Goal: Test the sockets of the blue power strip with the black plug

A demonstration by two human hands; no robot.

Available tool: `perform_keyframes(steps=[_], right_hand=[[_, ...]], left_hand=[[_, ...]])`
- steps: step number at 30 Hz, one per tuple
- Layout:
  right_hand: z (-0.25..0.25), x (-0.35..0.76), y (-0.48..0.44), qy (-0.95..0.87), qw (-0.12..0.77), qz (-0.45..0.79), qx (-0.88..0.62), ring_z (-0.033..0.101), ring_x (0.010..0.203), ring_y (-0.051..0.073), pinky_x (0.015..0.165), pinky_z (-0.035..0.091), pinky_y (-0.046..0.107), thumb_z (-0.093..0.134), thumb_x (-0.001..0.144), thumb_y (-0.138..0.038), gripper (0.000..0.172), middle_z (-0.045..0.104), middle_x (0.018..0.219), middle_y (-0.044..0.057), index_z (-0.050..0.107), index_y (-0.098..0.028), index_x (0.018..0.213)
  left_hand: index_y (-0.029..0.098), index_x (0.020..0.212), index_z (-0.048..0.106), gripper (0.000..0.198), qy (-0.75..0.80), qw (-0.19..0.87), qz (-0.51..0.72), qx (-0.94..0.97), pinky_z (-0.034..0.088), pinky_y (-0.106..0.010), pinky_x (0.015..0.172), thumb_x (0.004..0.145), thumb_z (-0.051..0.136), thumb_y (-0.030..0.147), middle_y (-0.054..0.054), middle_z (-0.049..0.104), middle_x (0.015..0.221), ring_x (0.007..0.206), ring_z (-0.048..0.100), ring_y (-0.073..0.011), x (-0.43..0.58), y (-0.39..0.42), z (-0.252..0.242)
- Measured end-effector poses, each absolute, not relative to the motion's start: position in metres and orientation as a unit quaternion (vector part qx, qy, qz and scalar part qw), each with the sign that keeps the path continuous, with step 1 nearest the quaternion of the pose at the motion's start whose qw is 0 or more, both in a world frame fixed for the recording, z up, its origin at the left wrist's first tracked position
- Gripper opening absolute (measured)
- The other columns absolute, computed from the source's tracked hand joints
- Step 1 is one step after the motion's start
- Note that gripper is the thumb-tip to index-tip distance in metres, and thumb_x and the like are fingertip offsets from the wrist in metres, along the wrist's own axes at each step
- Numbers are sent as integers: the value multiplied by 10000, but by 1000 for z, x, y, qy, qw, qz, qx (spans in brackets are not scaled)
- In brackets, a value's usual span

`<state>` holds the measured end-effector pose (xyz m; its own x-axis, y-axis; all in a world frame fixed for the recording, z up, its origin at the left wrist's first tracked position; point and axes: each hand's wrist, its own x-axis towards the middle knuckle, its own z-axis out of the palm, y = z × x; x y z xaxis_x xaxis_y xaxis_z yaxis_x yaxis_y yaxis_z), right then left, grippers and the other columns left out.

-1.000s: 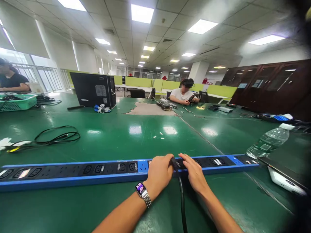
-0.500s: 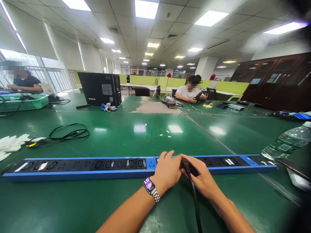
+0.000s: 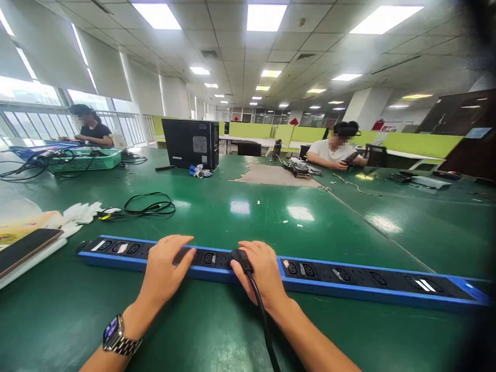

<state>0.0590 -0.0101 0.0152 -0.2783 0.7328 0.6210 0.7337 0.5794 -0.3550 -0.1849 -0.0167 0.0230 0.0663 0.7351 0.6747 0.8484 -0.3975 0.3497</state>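
A long blue and black power strip [image 3: 341, 290] lies across the green table before me, lined with several sockets. My right hand [image 3: 261, 268] grips a black power plug [image 3: 240, 257] over the strip's middle. Its thick black cord [image 3: 260, 310] hangs down toward me. Whether the plug touches a socket I cannot tell. My left hand [image 3: 166, 268] rests at the strip's left part, thumb and fingers apart, holding nothing visible. It covers some of the sockets. A watch [image 3: 114, 333] with a metal band is on the left wrist.
On the left are a phone [image 3: 29, 250], white gloves [image 3: 79, 214] and a coiled black cable [image 3: 149, 206]. Farther back stand a green basket [image 3: 91, 161] and a black computer case [image 3: 189, 144]. One person [image 3: 335, 150] sits across the table, another [image 3: 93, 132] at far left.
My hands have come apart: the left slid left along the strip and opened, and the right carried the plug left along it. The view has turned left.
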Motion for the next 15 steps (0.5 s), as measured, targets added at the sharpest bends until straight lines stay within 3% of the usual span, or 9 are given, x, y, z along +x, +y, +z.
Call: perform_keyframes(steps=[9,15], right_hand=[[6,26,-10,-773,347,-16,-531,561,906,230,841,408,383,534,882,-327,173,695,972,63,643,-200,925],[2,19,-12,-787,303,-31,-536,558,963,266,933,375,480,543,871,-368,219,701,1019,70,654,-207,971]], left_hand=[[223,1050,663,258,-544,36,-429,-720,480,-422,925,927,490,368,-50,722,1045,1020,627,-244,-183,-19,18],[212,1083,667,266,-531,-21,-413,-740,502,-413,890,916,505,341,-65,720,1053,1008,635,-244,-171,-16,21]])
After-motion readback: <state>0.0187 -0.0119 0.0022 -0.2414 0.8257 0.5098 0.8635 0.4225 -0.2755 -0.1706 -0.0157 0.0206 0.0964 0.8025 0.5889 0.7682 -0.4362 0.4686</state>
